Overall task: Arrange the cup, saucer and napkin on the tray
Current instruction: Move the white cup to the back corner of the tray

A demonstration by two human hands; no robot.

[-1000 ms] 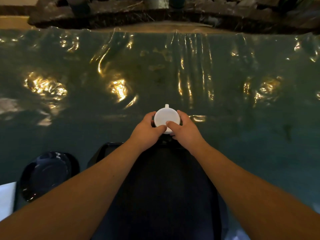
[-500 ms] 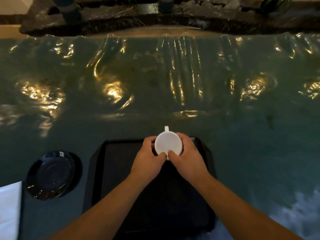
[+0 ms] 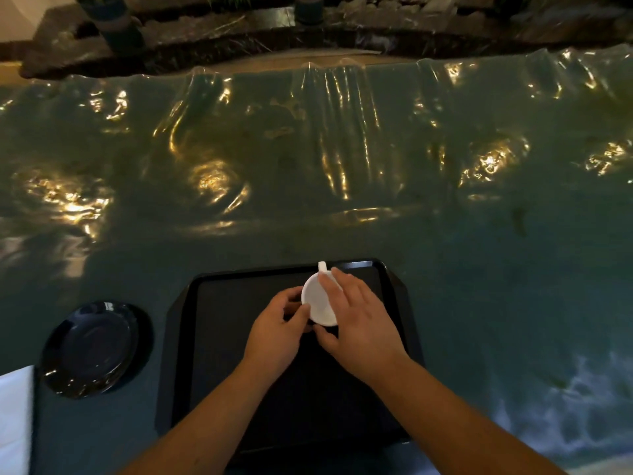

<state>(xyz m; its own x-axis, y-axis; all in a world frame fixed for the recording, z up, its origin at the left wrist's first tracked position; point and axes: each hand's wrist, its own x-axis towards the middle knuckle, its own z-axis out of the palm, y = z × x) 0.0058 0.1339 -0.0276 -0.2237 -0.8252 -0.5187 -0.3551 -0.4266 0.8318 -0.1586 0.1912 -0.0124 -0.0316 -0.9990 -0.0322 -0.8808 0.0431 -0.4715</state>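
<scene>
A white cup [image 3: 317,299] sits over the far middle of the black tray [image 3: 226,337], its handle pointing away from me. My left hand [image 3: 275,332] touches the cup's left side with thumb and fingers. My right hand [image 3: 359,320] wraps the cup from the right, its forefinger lying across the rim. A dark glossy saucer [image 3: 90,347] lies on the table to the left of the tray. A white napkin [image 3: 15,419] shows at the lower left edge, partly cut off.
The table wears a green cloth under wrinkled clear plastic [image 3: 308,166] with bright glare. Beyond its far edge are dark rocks and plant pots [image 3: 116,25]. A pale patch [image 3: 565,406] marks the cloth at the lower right.
Both hands have brought the cup back toward me from beyond the tray's far edge to over the tray. My right forefinger now lies over the rim.
</scene>
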